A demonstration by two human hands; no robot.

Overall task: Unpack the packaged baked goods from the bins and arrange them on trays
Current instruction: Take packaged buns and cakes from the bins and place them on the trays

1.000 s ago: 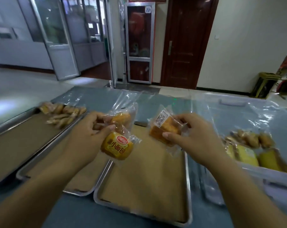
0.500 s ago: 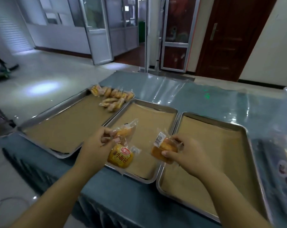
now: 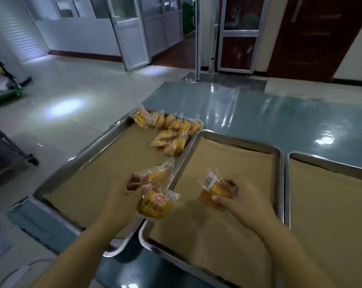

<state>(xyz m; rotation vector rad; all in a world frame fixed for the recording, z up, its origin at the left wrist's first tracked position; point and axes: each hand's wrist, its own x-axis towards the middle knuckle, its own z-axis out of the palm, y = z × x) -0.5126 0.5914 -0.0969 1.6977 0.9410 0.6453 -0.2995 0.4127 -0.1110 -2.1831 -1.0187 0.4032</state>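
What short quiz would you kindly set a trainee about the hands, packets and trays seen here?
1. True or false: the left hand holds both a labelled packet and a clear packet.
2. Fill in: the right hand holds a barcoded packet over the ___ tray.
3. Which tray bears the pile of packets? A left; B middle; C right.
Key: 1 true. 2 middle tray. 3 A, the left tray.
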